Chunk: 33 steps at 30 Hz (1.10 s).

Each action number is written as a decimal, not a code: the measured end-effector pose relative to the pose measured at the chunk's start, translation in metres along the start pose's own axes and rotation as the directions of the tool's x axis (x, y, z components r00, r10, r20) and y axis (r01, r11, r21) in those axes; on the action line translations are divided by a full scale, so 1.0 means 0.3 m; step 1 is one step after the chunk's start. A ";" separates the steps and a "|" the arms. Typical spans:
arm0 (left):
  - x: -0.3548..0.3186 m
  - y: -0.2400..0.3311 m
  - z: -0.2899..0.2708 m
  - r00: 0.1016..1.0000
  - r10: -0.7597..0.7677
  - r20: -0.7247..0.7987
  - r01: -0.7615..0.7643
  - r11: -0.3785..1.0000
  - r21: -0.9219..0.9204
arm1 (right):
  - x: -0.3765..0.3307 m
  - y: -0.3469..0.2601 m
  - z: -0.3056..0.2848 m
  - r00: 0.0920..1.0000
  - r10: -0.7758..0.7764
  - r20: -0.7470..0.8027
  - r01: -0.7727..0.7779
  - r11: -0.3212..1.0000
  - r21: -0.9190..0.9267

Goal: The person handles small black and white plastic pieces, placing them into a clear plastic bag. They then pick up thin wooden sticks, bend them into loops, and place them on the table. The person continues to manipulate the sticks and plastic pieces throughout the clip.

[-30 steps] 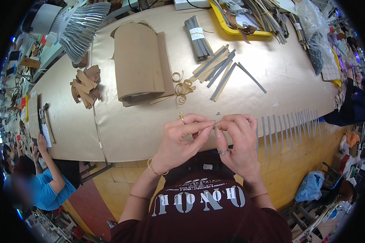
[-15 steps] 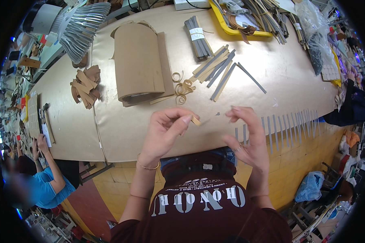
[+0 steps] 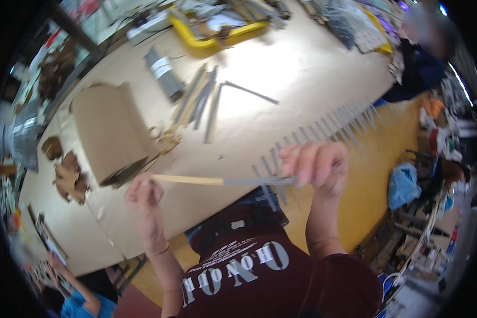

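Observation:
A narrow strip, tan paper point(image 3: 191, 180) at its left part and grey point(image 3: 249, 182) at its right, is stretched nearly level between my two hands. My left hand point(image 3: 146, 196) pinches the tan end, close to the brown roll point(image 3: 111, 138). My right hand point(image 3: 318, 164) is closed on the grey end, over the row of grey strips point(image 3: 323, 130) that overhang the table's front edge. Motion blurs the fingers somewhat. More grey and tan strips point(image 3: 199, 100) lie loose farther back, beside curled tan paper pieces point(image 3: 168, 142).
A banded bundle of grey strips point(image 3: 164, 74) lies behind the loose ones. At the back stands a yellow tray point(image 3: 191, 45) with more strips. Brown scraps point(image 3: 70, 180) are left of the roll. Other people sit at the left and far right.
My hands have moved well apart, left hand leftward, with the strip now drawn out between them. My right hand has closed from open fingers. The view has swung to the right.

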<state>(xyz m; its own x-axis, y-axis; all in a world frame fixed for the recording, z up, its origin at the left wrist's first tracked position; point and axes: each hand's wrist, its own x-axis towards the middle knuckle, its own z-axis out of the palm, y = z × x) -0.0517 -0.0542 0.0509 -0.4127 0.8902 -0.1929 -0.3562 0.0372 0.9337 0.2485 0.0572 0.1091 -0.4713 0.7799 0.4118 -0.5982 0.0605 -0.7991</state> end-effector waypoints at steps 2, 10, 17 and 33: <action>0.005 -0.010 -0.022 0.999 -0.003 -0.052 0.004 1.000 0.023 | -0.036 -0.108 -0.119 0.990 -0.074 -0.119 0.062 0.993 -0.098; -0.065 -0.111 0.037 0.998 0.048 0.034 -0.058 0.869 0.491 | -0.182 -0.480 -0.930 0.659 0.002 -0.752 -0.733 0.226 -0.642; -0.094 -0.122 0.055 0.984 0.159 0.082 -0.166 0.642 0.748 | -0.216 -0.535 -1.449 0.512 0.094 -0.854 -0.858 0.111 -0.502; -0.107 -0.124 0.034 0.975 0.223 -0.023 -0.114 0.583 0.804 | -0.300 -0.505 -1.544 0.435 -0.277 -0.857 -0.863 -0.398 -0.310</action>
<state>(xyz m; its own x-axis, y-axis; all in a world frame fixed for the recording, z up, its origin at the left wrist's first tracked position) -0.0167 -0.0795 0.0254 -0.5012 0.8652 0.0128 0.5134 0.2854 0.8093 0.6817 0.2665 -0.0097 0.5157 0.8564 0.0252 0.8459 -0.5043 -0.1736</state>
